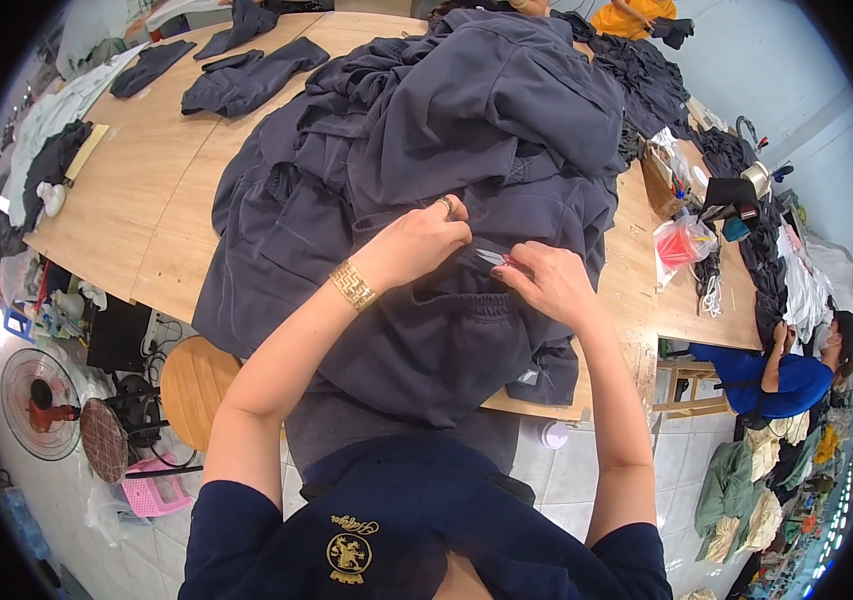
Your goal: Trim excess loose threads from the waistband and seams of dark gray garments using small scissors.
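A large heap of dark navy garments (486,110) covers the table in front of me, its near part hanging over the edge toward my lap. One garment with a gathered elastic waistband (476,308) lies on top, closest to me. My left hand (416,238) is closed in a pinch over the cloth; a thread or fold between the fingertips is too small to make out. In my right hand (551,280) is a pair of small thread snips (492,257), gripped near the handle, with the metal blades pointing left toward my left hand.
The wooden table (156,190) holds loose dark pieces (251,78) at the far left. On the right stand a cup with red contents (681,243) and a box of tools. A co-worker in blue (771,375) sits at right. A fan (41,405) and stool (196,385) are at left.
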The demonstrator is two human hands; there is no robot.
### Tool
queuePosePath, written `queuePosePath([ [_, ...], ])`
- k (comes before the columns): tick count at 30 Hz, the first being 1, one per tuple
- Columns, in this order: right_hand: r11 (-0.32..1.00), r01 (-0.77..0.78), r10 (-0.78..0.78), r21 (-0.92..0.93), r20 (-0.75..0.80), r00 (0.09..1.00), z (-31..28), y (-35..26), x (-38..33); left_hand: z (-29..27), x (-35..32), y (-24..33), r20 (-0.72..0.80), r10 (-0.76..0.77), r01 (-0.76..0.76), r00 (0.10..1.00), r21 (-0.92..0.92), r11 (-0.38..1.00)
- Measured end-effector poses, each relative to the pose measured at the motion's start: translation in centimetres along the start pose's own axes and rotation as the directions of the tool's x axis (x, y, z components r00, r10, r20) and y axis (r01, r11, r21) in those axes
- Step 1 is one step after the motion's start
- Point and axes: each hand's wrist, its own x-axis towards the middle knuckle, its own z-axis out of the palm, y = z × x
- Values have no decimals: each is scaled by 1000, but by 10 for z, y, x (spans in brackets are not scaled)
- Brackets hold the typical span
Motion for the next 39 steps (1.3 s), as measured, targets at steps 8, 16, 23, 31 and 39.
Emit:
queuePosePath([
  [8,993,42,-42,-109,4,999,4,-4,9,0,3,1,-68,-29,23,997,-86,996],
  [16,990,61,-59,-128,13,998,8,-6,13,2,3,1,-106,-15,5,994,-96,995],
  [23,998,-31,29,56,22,999,-4,2,4,2,2,-2,-214,-112,65,970,-217,974],
  [31,996,-34,36,82,-25,999,-5,-2,-3,0,0,-2,-216,-189,127,958,-272,954],
  [39,993,-50,53,103,-23,998,-2,4,1,-5,0,6,-150,-125,90,981,-218,972],
])
